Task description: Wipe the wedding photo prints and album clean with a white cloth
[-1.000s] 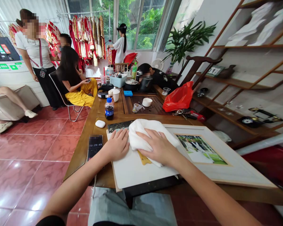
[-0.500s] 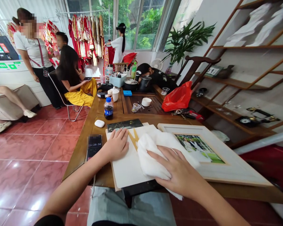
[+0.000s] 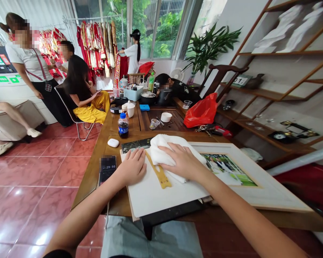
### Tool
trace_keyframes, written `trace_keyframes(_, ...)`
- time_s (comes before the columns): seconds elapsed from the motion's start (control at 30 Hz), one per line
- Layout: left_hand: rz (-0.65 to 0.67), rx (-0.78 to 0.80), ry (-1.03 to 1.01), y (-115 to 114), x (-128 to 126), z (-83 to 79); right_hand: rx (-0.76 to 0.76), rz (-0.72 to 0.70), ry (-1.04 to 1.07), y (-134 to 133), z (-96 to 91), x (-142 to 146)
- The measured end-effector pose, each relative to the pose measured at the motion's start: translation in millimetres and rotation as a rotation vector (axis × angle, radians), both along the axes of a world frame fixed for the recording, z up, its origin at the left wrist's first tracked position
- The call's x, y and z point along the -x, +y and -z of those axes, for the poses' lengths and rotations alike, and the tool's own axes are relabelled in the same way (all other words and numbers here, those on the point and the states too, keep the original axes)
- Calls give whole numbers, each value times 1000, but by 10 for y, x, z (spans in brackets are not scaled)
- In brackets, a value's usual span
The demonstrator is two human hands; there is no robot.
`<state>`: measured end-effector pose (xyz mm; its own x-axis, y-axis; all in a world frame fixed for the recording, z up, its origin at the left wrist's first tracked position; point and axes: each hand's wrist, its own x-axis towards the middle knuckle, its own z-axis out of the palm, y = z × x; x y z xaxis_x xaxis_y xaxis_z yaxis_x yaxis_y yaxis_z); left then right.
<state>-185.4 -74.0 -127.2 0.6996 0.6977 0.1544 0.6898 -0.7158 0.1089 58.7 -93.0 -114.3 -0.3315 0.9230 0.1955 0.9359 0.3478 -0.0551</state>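
Observation:
A white board (image 3: pixel 150 199) lies tilted on the wooden table in front of me, partly over a dark board (image 3: pixel 172 211). My left hand (image 3: pixel 134 165) rests flat on its left side, fingers stretched out and pressing down. Beside those fingertips is a flat yellow strip (image 3: pixel 163 178) with a notched end; its upper part runs up by the cloth. My right hand (image 3: pixel 181 158) grips a bunched white cloth (image 3: pixel 161 147) over the board's upper right. At the right lies a white picture frame (image 3: pixel 274 193) holding a photo (image 3: pixel 228 168) of people on grass.
Left of the board lie a phone (image 3: pixel 107 167) and a white earbud case (image 3: pixel 113 143). Beyond stand a bottle of dark drink (image 3: pixel 123 126), a white bowl (image 3: pixel 166 117) and a red plastic bag (image 3: pixel 200 111). Several people sit or stand farther back.
My right hand has moved the cloth away from me, up the board, uncovering the lower part of the yellow strip. My left hand has stayed in place.

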Motion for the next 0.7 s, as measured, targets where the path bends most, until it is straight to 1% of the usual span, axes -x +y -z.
trace_keyframes(0.1, 7, -8, -12, 1, 5, 11, -9, 10, 9, -6, 19, -9)
trace_keyframes(0.2, 8, -16, -16, 3, 8, 19, -13, -1, 12, -113, 65, -54)
trace_keyframes(0.3, 10, -15, -15, 8, 7, 21, -63, -32, 16, -300, 129, -124)
trace_keyframes(0.57, 5, -17, -19, 11, 4, 20, -196, -104, 14, -926, 273, -287)
trace_keyframes(0.7, -7, -6, -4, 4, -1, 8, -212, -116, 19, -1079, 314, -347)
